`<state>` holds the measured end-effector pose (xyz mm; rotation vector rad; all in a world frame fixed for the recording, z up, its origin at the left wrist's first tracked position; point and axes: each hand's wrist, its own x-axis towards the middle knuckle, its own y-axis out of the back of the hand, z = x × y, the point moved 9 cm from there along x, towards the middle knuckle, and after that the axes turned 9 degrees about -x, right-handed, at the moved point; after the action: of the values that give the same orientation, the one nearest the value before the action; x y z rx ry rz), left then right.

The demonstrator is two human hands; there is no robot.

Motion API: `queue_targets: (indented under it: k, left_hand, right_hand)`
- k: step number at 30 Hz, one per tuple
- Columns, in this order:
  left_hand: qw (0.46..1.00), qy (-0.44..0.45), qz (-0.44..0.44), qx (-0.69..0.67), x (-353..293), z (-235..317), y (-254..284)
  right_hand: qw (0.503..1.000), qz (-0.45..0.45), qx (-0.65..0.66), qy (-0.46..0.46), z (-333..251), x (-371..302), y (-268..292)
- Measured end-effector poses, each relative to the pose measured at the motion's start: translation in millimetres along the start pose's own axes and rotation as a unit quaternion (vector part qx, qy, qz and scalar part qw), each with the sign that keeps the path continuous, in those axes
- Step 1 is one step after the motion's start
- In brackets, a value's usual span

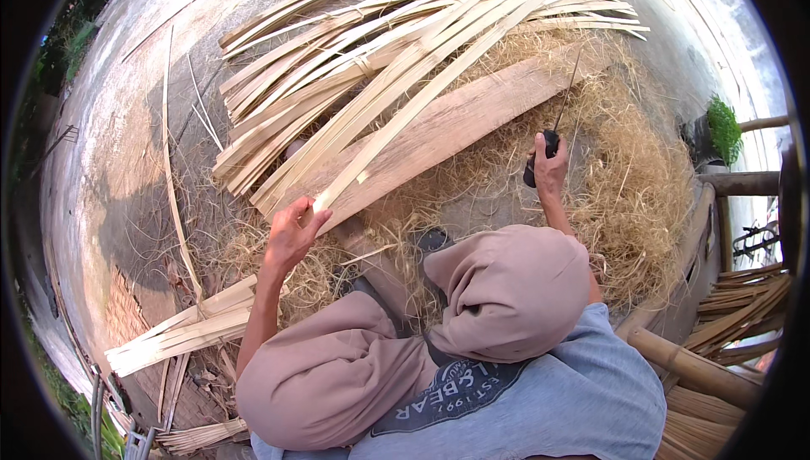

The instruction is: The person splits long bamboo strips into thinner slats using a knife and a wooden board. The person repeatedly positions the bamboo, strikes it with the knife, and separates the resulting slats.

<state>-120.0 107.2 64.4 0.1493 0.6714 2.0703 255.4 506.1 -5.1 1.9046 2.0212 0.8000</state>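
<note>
With its fingers pinched, my left hand [291,236] grips the near end of a long pale bamboo strip [371,154]. The strip slants away up and right, across a wide wooden plank [460,127] and over the pile of other strips. My right hand [550,172] is closed around the black handle of a knife [569,93]. Its thin dark blade points away from me, over the plank's far right part, apart from the held strip.
Beyond the plank lies a large pile of bamboo strips [312,80]. Curly shavings [629,199] cover the ground at right and around my feet. A smaller bundle of strips [198,325] lies at left. Bamboo poles [696,367] and more strips stand at lower right, near a green plant [724,129].
</note>
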Motion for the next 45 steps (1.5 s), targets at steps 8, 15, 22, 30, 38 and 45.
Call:
queue_targets:
  k: [8,15,22,30,38,45]
  left_hand:
    - [0.990,0.118,-0.064,-0.044,-48.1,-73.4,-71.8]
    - [0.951,0.246,-0.158,-0.106,-52.2,-89.0,-96.4]
    - [0.877,0.329,-0.226,-0.268,-26.3,-81.5,-124.3]
    - [0.884,0.323,-0.220,-0.257,-59.4,-108.8,-93.8]
    - [0.906,0.319,-0.154,-0.231,-92.8,-124.6,-61.6]
    - [0.917,0.323,-0.178,-0.155,-100.0,-123.4,-47.4]
  right_hand:
    - [0.914,-0.130,-0.357,0.141,-45.9,0.0,-36.7]
    - [0.932,-0.241,-0.267,0.040,-8.2,-17.0,-95.5]
    - [0.859,-0.394,-0.223,0.238,-95.6,-214.8,-108.1]
    - [0.928,-0.226,-0.292,0.040,-13.6,-4.5,-49.1]
    - [0.920,-0.284,-0.250,0.102,-15.5,-24.7,-68.3]
    - [0.834,-0.339,-0.287,0.328,-41.6,-89.2,-101.5]
